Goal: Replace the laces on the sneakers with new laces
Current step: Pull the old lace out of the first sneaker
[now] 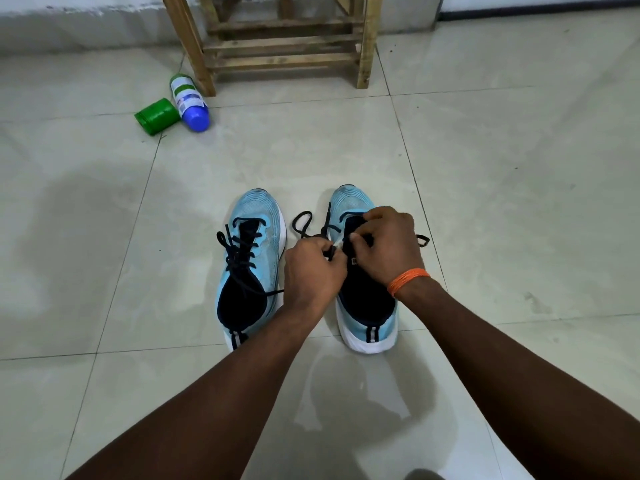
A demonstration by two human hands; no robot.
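Floor: pale glossy square tiles point(502, 174) with thin dark joints fill nearly all the view; a grey wall runs along the far edge.
Far side: a bare wooden stool frame point(284, 50) stands on the tiles near the wall.
Beside the frame: a white plastic bottle with a blue cap point(189, 102) lies on its side, and a green plastic container point(157, 116) lies just beside it, touching or almost touching.
Left sneaker point(268, 216): light-blue mesh with a white sole and a dark inside. It stands flat on the floor with its toe pointing away, and a black lace point(239, 258) is crossed through its eyelets.
Right sneaker point(349, 199): the same kind, just beside the first one and parallel to it. Both hands cover its middle part.
Loose black lace point(303, 223): it makes a loop on the floor between the two toes, and another small loop shows on the outer side of the right sneaker.
Left hand point(313, 271): fingers are curled, and thumb and forefinger pinch one end of the loose black lace above the gap between the shoes.
Right hand point(389, 244): fingers are curled down on the eyelet area of the right sneaker and seem to pinch the same lace there. The exact spot is partly hidden.
Right wrist: it wears an orange thread band point(408, 280).
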